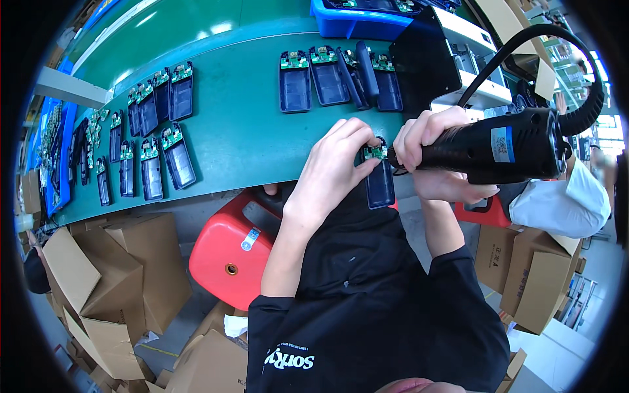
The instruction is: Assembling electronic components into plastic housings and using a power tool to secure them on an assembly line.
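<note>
My left hand [331, 157] grips the top end of a dark blue plastic housing [381, 188] at the table's front edge. A small green circuit board [375, 152] sits in that end, by my thumb and fingertips. My right hand [419, 141] is wrapped round the front of a black electric screwdriver [485, 152], held nearly level. Its nose points left at the circuit board; whether the tip touches is hidden by my fingers. A thick black ribbed cable [583, 108] curves up from the tool's rear.
Several housings with boards [295, 82] lie at the back, and more [151, 170] on the left. A blue bin [354, 26] and a black-and-white machine [458, 56] stand beyond. A red stool [229, 255] and cardboard boxes [154, 262] are below. Another person's white sleeve [557, 203] shows right.
</note>
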The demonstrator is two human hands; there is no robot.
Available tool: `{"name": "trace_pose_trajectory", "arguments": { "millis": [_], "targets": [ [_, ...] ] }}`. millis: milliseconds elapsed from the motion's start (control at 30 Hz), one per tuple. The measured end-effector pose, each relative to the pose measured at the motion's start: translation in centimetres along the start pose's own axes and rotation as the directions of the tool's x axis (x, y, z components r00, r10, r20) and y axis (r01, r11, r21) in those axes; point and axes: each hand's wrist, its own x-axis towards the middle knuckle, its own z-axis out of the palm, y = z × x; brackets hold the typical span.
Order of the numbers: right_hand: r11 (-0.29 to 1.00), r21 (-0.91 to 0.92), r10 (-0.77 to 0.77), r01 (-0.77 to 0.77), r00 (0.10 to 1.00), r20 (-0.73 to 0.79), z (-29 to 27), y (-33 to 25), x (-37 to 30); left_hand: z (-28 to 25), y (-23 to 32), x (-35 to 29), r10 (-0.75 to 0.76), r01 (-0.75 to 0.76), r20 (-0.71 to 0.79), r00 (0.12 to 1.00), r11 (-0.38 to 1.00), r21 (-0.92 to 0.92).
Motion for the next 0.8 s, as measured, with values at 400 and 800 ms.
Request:
{"name": "trace_pose_trajectory", "arguments": {
  "millis": [400, 800],
  "targets": [
    [0.999, -0.010, -0.051, 0.051, 0.999, 0.011, -0.5, 1.0, -0.1, 0.0, -0.2, 0.2, 0.018, -0.017, 0.021, 1.000, 1.000, -0.018],
    [0.988, -0.081, 0.115, -0.128, 0.982, -0.149, 0.9, -0.1, -0.4, -0.3, 0.1, 0.3, 0.020, -0.019, 0.078, 0.997, 1.000, -0.009]
  ]
}}
